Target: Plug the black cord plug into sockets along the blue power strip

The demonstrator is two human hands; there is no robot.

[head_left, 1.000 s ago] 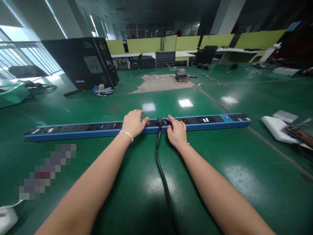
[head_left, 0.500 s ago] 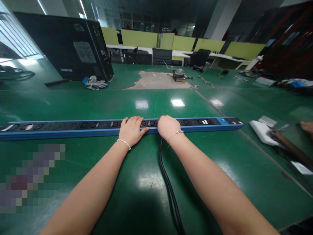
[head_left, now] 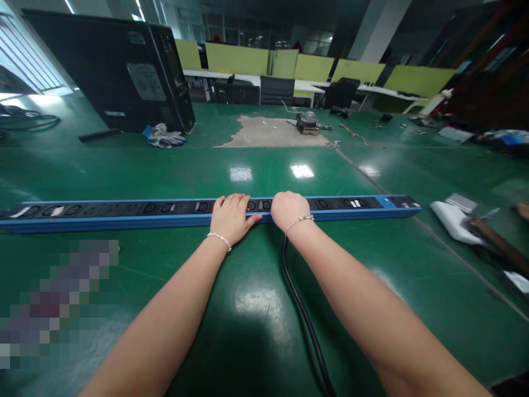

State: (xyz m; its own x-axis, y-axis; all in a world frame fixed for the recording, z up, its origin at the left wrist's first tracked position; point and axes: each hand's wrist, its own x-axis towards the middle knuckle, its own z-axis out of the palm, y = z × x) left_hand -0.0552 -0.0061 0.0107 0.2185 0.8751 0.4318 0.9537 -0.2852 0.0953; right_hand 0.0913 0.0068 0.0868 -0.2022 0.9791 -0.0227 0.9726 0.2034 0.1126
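Observation:
A long blue power strip (head_left: 185,220) with black sockets along its top lies across the green floor. My left hand (head_left: 232,218) rests over its middle, fingers reaching across to the far edge and thumb along the near side, gripping it. Just to the right, my right hand (head_left: 290,211) is closed in a fist against the socket face. From beneath that fist a black power cord (head_left: 303,309) runs down toward me. The cord's plug end is hidden inside the fist, so I cannot see how far it sits in a socket.
A black computer case (head_left: 119,71) stands at the back left, with work gloves (head_left: 164,136) beside it. A small motor-like device (head_left: 308,122) sits on a bare floor patch. At right lie a white object (head_left: 454,221) and a brown-handled tool (head_left: 500,242). A blurred-out item (head_left: 61,298) is at left.
The view has shifted slightly, so the strip and both hands appear a little farther right. Both hands keep nearly the same places on the strip. The cord hangs slightly farther right.

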